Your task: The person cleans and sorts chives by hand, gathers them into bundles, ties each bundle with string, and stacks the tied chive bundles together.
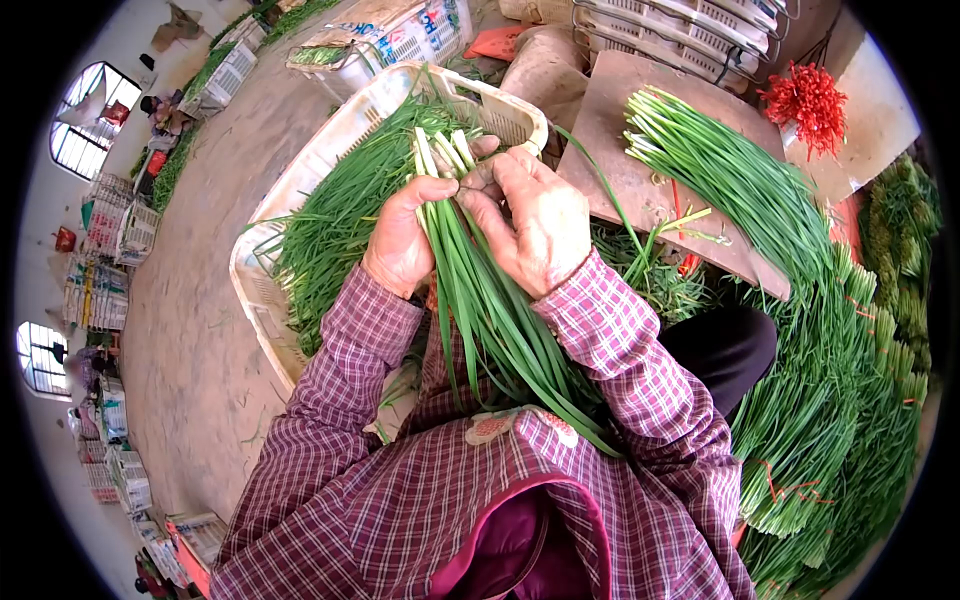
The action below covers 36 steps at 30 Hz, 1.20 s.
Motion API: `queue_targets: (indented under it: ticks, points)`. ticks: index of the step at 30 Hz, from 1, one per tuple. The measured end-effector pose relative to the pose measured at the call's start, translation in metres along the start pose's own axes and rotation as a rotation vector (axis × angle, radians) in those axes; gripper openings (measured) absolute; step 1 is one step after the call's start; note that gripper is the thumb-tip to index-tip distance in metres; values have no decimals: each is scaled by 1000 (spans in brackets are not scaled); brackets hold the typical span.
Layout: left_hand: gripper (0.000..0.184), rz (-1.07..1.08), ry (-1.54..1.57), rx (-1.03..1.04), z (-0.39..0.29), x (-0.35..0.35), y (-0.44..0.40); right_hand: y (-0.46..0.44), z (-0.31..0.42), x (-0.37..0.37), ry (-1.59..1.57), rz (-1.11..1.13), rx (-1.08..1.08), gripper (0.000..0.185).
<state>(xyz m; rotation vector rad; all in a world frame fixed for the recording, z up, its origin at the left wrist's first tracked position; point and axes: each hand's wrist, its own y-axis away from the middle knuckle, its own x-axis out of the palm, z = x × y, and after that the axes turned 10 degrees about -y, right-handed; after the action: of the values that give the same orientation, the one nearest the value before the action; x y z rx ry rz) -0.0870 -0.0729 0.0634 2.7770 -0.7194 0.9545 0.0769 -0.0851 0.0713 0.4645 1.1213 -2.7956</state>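
Observation:
A small bunch of green chives (pixel 480 290) with white stem ends hangs over my lap, its stems pointing away from me. My left hand (pixel 402 232) is wrapped round the stems, thumb across the front. My right hand (pixel 535 215) is closed at the same stems, its fingertips pinched beside my left thumb. Just beyond my hands, a white plastic basket (pixel 262 290) holds a heap of loose chives (pixel 340 210). On the board (pixel 605 110) to the right lies a larger pile of chives (pixel 720 165) with pale ends toward the left.
Red ties (pixel 805 105) hang at the upper right. Tied chive bundles (pixel 800 450) are stacked down the right side. Stacked white crates (pixel 680 40) stand behind the board. A white box (pixel 400 40) is beyond the basket. People and more crates (pixel 100 290) are far left.

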Motion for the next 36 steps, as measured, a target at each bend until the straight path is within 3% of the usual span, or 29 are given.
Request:
queue_targets:
  ticks: [3, 7, 9, 11, 13, 15, 17, 22, 23, 26, 27, 29, 33, 34, 36]
  points:
    - [60, 61, 71, 6, 0, -3, 0, -3, -6, -3, 23, 29, 6, 26]
    - [56, -4, -45, 28, 0, 6, 3, -6, -12, -6, -54, 22, -39, 25]
    - [66, -83, -224, 14, 2, 6, 3, -7, -14, -6, -52, 16, -46, 22]
    - [67, -77, -180, 13, 2, 13, 4, -10, -11, -10, -40, 11, -26, 17]
    - [65, -129, -320, -38, 3, 16, 6, -20, -4, -19, -56, -43, 33, 13]
    - [65, -143, -319, -40, 5, 19, 7, -30, -11, -24, -13, -154, -145, 11]
    - [66, -47, -330, -29, 6, 13, 4, -39, -17, -35, -9, -250, -136, 13]
    - [66, -116, -305, -6, 9, -6, 0, -47, -33, -92, -149, -446, -71, 21]
    - [63, -137, -301, -43, 6, -9, 2, -42, -34, -103, -104, -389, 9, 25]
    - [49, -91, -133, -33, 4, -28, 0, -18, -50, -118, 289, 117, 376, 38]
    - [42, -141, -63, 4, 5, -35, -2, -11, -47, -114, 514, 221, 401, 35]
    - [35, -173, -35, 38, -2, -41, -5, 10, -47, -102, 460, 21, 211, 31]
    - [28, -240, -31, 84, -17, -50, -11, 15, -28, -89, 181, -2, 208, 17]
    - [26, -251, -21, 102, -19, -53, -12, 15, -21, -85, 30, -8, 92, 13]
    - [23, -282, -23, 125, -23, -56, -14, 17, -5, -78, -29, 122, 110, 8]
